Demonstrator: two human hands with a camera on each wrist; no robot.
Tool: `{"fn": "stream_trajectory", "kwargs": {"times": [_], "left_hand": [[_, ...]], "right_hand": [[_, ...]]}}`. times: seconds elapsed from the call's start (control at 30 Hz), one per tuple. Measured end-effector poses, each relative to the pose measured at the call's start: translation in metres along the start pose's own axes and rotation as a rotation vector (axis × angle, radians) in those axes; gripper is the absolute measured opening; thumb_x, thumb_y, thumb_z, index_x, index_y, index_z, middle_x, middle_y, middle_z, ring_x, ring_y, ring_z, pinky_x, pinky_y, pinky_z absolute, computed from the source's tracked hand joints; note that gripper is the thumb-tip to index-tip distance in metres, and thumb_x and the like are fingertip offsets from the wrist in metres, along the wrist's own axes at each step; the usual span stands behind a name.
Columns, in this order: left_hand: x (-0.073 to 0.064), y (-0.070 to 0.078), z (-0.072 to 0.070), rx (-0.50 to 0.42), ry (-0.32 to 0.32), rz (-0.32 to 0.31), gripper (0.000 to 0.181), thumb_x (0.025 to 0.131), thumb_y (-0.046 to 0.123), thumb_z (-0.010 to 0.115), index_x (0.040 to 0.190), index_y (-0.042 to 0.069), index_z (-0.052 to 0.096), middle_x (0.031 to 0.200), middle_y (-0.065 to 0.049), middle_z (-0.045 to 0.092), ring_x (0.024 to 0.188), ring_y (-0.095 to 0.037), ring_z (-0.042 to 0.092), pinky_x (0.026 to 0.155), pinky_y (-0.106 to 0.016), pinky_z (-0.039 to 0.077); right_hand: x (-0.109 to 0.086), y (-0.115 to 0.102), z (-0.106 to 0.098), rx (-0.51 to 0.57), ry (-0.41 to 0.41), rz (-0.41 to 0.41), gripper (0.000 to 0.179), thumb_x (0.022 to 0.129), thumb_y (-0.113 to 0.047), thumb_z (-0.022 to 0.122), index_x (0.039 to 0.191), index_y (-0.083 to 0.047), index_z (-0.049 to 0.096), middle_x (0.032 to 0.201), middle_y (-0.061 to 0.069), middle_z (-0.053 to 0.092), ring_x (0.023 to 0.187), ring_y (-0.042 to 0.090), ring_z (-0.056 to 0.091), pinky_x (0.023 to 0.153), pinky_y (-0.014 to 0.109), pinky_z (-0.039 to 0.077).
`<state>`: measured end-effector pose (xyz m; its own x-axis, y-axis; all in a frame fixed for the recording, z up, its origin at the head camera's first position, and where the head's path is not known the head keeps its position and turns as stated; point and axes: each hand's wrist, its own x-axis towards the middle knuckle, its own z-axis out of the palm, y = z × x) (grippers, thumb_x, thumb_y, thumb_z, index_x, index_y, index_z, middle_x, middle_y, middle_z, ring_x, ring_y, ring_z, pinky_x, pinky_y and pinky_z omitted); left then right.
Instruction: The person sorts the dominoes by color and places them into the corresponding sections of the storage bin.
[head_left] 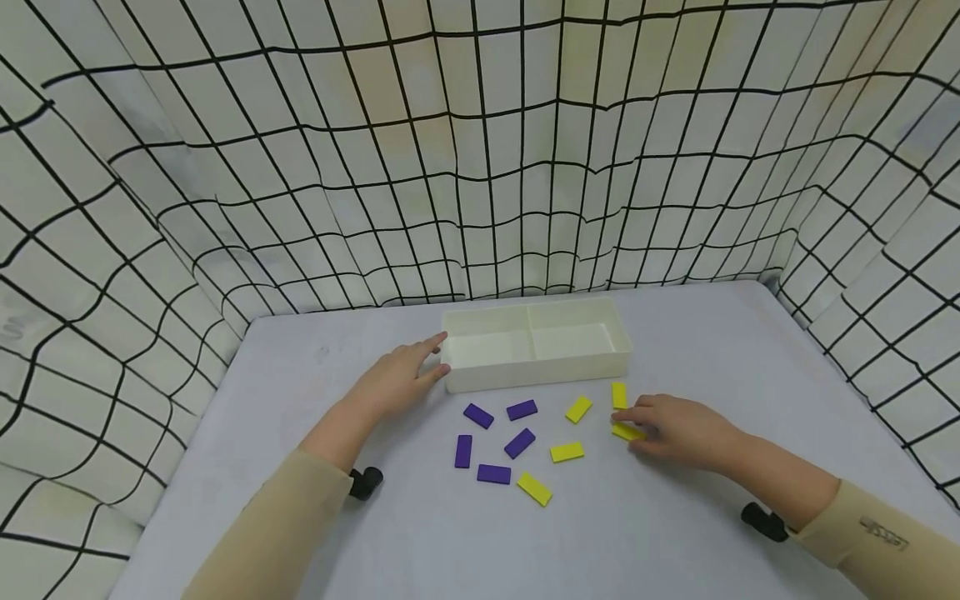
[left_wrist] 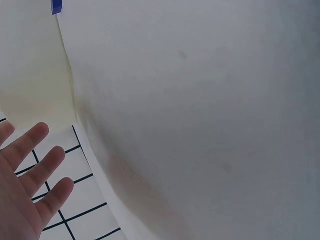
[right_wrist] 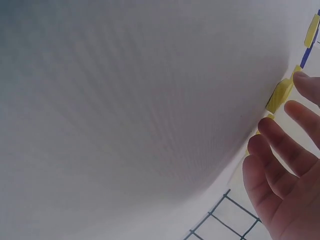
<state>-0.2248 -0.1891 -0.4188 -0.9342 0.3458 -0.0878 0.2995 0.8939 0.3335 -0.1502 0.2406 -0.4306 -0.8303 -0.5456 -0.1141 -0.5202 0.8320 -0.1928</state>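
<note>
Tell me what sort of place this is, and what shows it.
Probably a partly enclosed tabletop workspace: a white table, a white surround with black grid lines, and a two-compartment tray near purple pieces and yellow pieces.

Five purple blocks and five yellow blocks lie scattered before a white two-compartment box.

Bright and evenly lit in the head view, softly shadowed on the counter beside the left sleeve and under the right hand (faintly, without hard outlines). Stretched toward the sides along the gridded wall past the counter's far edge. Greyer and dimmer in both wrist views, blurred over the counter, crisper on the left hand.
</note>
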Motion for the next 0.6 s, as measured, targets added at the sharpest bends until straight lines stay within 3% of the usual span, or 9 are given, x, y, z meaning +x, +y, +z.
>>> {"fn": "stream_trajectory", "kwargs": {"times": [0.27, 0.6], "left_hand": [[0.0025, 0.0007, -0.0003, -0.028, -0.01, 0.015, 0.071, 0.101, 0.059, 0.041, 0.16, 0.026, 0.019, 0.149, -0.005, 0.049, 0.141, -0.033, 0.038, 0.114, -0.053, 0.028], [0.0035, 0.0022, 0.0007, -0.158, -0.034, -0.026, 0.07, 0.102, 0.051, 0.047, 0.16, 0.027, 0.017, 0.153, -0.006, 0.042, 0.137, -0.031, 0.044, 0.112, -0.055, 0.031]], "right_hand": [[0.0031, 0.0003, 0.0009, -0.025, -0.012, -0.012, 0.037, 0.085, -0.03, 0.078, 0.12, -0.025, 0.07, 0.096, -0.015, 0.059, 0.077, 0.001, 0.051, 0.069, 0.027, 0.05], [0.0034, -0.0005, -0.0013, -0.012, -0.023, -0.014, 0.035, 0.085, -0.027, 0.078, 0.119, -0.024, 0.07, 0.089, -0.017, 0.056, 0.074, 0.001, 0.048, 0.066, 0.025, 0.048]]}}
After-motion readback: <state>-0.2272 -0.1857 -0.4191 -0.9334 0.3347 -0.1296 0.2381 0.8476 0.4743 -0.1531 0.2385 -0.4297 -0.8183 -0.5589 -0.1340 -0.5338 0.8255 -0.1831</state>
